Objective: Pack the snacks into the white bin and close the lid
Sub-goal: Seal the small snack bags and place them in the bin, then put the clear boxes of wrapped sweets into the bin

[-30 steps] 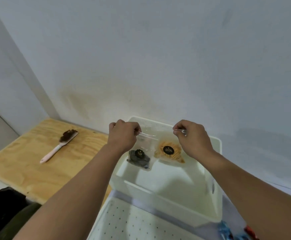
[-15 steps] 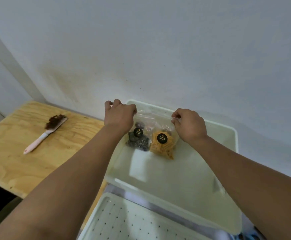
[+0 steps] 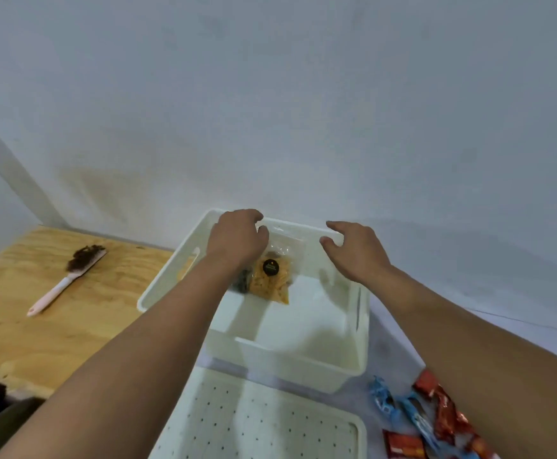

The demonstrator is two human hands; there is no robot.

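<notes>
Both hands have let go of the clear snack bag (image 3: 272,276) since 0.5 s ago; it now lies inside the white bin (image 3: 303,362), against the far wall, left of centre. Orange snacks w/ a round black label show; a darker pack beside them is mostly hidden by the left forearm.

Left hand (image 3: 237,238) hovers over the bin's far-left corner, back of hand up, fingers loosely curled downward, thumb near the bag's top edge. Can't tell if it touches the bag; nothing is visibly gripped. Right hand (image 3: 356,250) hovers over the bin's far-right part, palm down, fingers spread and relaxed, tips near the far rim, holding nothing. Both forearms reach in from the near side, left one crossing the bin's left wall, right one crossing its right wall.

Bin sits open on a pale tabletop (image 3: 393,346), close to the wall behind it. Perforated white lid (image 3: 254,422) lies flat just near-side of the bin, not on it. Red and blue wrapped snacks (image 3: 419,419) lie on the tabletop near-right of the bin, outside it. Left of the bin, a plywood board (image 3: 55,309) carries a pink-handled brush (image 3: 67,279) w/ dark bristles, well apart from the bin.
</notes>
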